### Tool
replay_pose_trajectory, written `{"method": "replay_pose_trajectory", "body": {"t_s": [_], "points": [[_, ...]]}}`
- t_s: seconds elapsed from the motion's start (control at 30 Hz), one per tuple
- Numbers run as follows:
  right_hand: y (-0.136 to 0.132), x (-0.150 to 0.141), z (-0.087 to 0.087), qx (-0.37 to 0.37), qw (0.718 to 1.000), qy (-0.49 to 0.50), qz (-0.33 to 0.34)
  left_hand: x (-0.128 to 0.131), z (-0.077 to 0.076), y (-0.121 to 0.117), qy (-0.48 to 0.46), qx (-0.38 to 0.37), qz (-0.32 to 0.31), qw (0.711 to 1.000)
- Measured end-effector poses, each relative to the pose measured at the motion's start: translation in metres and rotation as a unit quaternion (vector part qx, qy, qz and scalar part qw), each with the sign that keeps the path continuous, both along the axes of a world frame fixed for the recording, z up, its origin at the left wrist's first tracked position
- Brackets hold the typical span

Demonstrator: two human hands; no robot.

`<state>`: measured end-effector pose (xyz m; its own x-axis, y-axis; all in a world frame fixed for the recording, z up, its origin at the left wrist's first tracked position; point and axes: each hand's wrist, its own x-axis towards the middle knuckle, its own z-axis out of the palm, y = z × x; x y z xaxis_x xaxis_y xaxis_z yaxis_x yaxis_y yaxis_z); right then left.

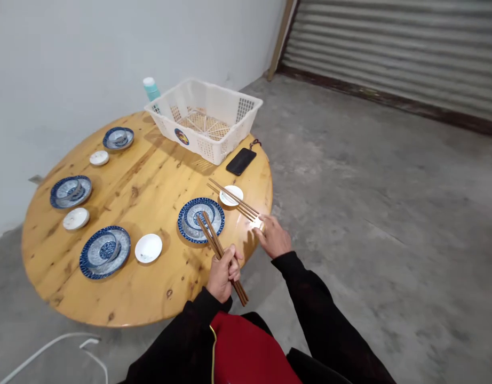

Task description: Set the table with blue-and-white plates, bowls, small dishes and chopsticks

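Note:
My left hand (224, 273) is closed around a bundle of brown wooden chopsticks (212, 237), whose far ends pass over the nearest blue-and-white plate (181, 226) with a bowl (190, 220) on it. At the table's right edge, my right hand (275, 237) pinches the near ends of a pair of chopsticks (246, 205). These slant across a small white dish (227, 201); whether they touch it, I cannot tell. Some of the right fingertips are hidden from view.
Several more blue-patterned plates with bowls, such as one plate (85, 261), and white dishes (149, 248) stand around the round wooden table (150, 304). Behind are a white plastic basket (201, 145), a black phone (241, 161) and a teal bottle (151, 90).

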<state>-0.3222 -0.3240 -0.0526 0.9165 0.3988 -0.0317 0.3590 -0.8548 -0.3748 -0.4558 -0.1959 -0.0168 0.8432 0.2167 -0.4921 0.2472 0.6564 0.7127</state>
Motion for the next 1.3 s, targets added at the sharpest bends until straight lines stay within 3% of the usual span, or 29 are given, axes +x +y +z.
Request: {"method": "replay_pose_trajectory", "body": {"t_s": [0.2, 0.33, 0.43, 0.53, 0.6, 0.7, 0.77, 0.83, 0.93, 1.13, 1.3], "points": [[0.043, 0.046, -0.002, -0.167, 0.984, 0.052, 0.031, 0.021, -0.007, 0.003, 0.028, -0.004, 0.034, 0.999], [0.052, 0.062, -0.008, -0.214, 0.972, 0.081, 0.062, 0.034, -0.009, 0.001, 0.043, -0.001, 0.065, 0.997], [0.048, 0.075, -0.015, -0.205, 0.970, 0.092, 0.090, 0.051, -0.012, -0.002, 0.051, 0.014, 0.101, 0.993], [0.033, 0.089, -0.023, -0.122, 0.976, 0.141, 0.112, 0.077, -0.017, -0.007, 0.068, 0.052, 0.164, 0.983], [0.016, 0.096, -0.027, 0.006, 0.967, 0.219, 0.127, 0.099, -0.020, -0.013, 0.081, 0.076, 0.209, 0.972], [-0.015, 0.103, -0.027, 0.227, 0.890, 0.369, 0.140, 0.138, -0.017, -0.028, 0.075, 0.109, 0.260, 0.957], [-0.036, 0.106, -0.023, 0.300, 0.840, 0.426, 0.154, 0.164, -0.010, -0.042, 0.066, 0.134, 0.285, 0.947], [-0.055, 0.111, -0.018, 0.320, 0.824, 0.428, 0.186, 0.188, -0.001, -0.059, 0.062, 0.151, 0.295, 0.941], [-0.076, 0.123, -0.013, 0.314, 0.830, 0.398, 0.233, 0.215, 0.010, -0.084, 0.064, 0.162, 0.288, 0.941], [-0.099, 0.181, -0.003, 0.283, 0.824, 0.331, 0.363, 0.232, 0.018, -0.108, 0.106, 0.223, 0.290, 0.925], [-0.069, 0.230, 0.046, 0.379, 0.828, 0.252, 0.328, 0.242, 0.022, -0.103, 0.069, 0.270, 0.231, 0.932]]}}
